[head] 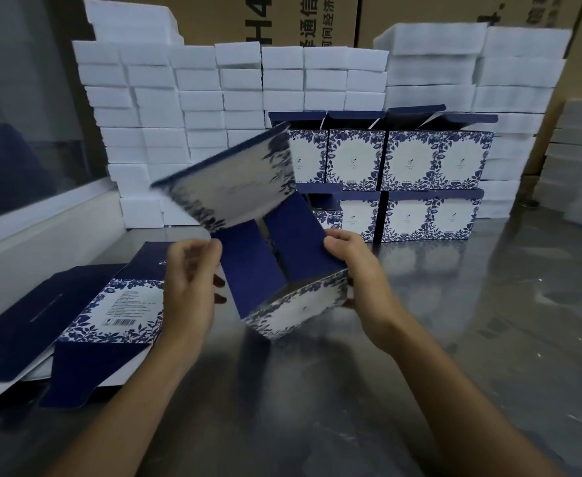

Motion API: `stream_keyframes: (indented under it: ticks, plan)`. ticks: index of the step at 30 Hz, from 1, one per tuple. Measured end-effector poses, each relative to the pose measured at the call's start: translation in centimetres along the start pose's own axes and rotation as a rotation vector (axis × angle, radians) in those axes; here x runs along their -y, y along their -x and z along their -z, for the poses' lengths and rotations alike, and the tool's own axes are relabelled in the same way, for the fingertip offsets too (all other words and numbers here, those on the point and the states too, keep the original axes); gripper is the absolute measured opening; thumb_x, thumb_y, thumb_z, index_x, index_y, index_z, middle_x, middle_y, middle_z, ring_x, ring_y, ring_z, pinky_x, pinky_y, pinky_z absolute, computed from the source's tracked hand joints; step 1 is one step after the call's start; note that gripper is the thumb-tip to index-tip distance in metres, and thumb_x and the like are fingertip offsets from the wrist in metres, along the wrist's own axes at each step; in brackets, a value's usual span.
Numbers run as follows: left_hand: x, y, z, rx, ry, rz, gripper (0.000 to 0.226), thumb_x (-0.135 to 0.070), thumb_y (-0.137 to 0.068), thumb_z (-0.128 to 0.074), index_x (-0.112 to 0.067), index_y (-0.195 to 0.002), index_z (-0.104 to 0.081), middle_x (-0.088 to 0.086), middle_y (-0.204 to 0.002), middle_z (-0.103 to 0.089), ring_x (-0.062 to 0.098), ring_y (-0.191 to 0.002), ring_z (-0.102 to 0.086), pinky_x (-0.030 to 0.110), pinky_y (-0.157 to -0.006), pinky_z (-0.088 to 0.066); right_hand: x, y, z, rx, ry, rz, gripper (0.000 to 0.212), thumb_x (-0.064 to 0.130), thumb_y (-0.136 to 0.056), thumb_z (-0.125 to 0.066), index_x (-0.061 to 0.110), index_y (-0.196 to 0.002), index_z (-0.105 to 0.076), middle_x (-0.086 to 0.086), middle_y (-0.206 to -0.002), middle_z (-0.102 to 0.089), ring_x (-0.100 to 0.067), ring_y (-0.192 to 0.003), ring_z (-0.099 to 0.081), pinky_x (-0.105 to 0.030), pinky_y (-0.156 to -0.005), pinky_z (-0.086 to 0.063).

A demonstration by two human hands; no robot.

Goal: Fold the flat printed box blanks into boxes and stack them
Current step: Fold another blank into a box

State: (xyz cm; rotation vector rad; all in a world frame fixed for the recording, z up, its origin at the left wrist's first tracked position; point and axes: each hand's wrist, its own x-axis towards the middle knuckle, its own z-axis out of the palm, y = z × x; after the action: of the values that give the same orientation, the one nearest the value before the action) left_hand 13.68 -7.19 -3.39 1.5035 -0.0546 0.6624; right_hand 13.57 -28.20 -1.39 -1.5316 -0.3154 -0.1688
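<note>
At the counter's left edge lies a pile of flat box blanks (86, 325), navy with a blue leaf print and a white label panel with a barcode, their flaps spread toward the near edge. Behind them, along the far left of the counter (317, 390), white foam blocks (165, 108) are stacked in tall columns.

Just right of the pile, the left hand (189, 287) is raised above the counter with its fingers curled; it is blurred, and I cannot tell whether its grip is actually closed on the card or only beside it. Between the two hands, over the middle of the counter, hangs the half-folded box (275, 263): a printed panel tilts up and away, two navy flaps stand open in the middle, and another printed side faces down toward the near edge. The right hand (358, 270) pinches its right edge, thumb on the navy flap and fingers under the printed side.

Toward the far edge, right of centre, finished boxes (410, 160) stand in two rows, one atop the other, lids ajar. More white foam rises behind them, with brown cartons (317, 18) against the wall.
</note>
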Motion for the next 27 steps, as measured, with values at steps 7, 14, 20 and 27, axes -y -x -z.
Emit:
stream_keyframes:
  ticks: [7, 14, 20, 27]
  plan:
    - [-0.1, 0.1, 0.1, 0.123, 0.121, 0.141, 0.082, -0.078, -0.077, -0.047, -0.029, -0.143, -0.048, -0.004, -0.142, -0.054, 0.016, -0.13, -0.051, 0.047, -0.111, -0.038, -0.5, 0.2, -0.2, 0.201, -0.086, -0.265, 0.053, 0.08, -0.078, -0.049, 0.036, -0.1, -0.067, 0.016, -0.084, -0.073, 0.0, -0.076, -0.068, -0.034, -0.076, -0.051]
    - [-0.1, 0.0, 0.1, 0.091, 0.195, 0.137, 0.052, -0.078, -0.079, -0.036, -0.043, -0.099, -0.069, -0.011, -0.108, -0.073, 0.011, -0.103, -0.068, 0.032, -0.074, -0.056, -0.9, -0.2, -0.5, -0.119, -0.251, -0.176, 0.026, 0.023, -0.091, -0.072, 0.016, -0.109, -0.054, -0.008, -0.11, -0.07, -0.012, -0.071, -0.068, -0.022, -0.057, -0.053]
    - [0.2, -0.2, -0.4, 0.09, 0.27, 0.184, 0.025, -0.035, -0.102, -0.047, -0.03, -0.096, -0.07, -0.005, -0.087, -0.075, 0.008, -0.073, -0.071, 0.027, -0.056, -0.056, -0.9, -0.2, -0.4, -0.182, -0.212, -0.207, 0.038, 0.041, -0.097, -0.063, 0.003, -0.103, -0.063, -0.012, -0.092, -0.072, -0.026, -0.078, -0.061, -0.035, -0.067, -0.05]
    - [0.3, -0.1, -0.3, 0.193, 0.129, 0.169, 0.047, -0.06, -0.094, -0.044, -0.029, -0.128, -0.057, -0.004, -0.111, -0.072, 0.011, -0.096, -0.07, 0.036, -0.072, -0.059, -1.0, -0.3, -0.8, -0.05, -0.405, -0.252, 0.065, 0.068, -0.082, -0.053, 0.019, -0.122, -0.072, -0.005, -0.118, -0.074, -0.023, -0.111, -0.07, -0.042, -0.092, -0.055]
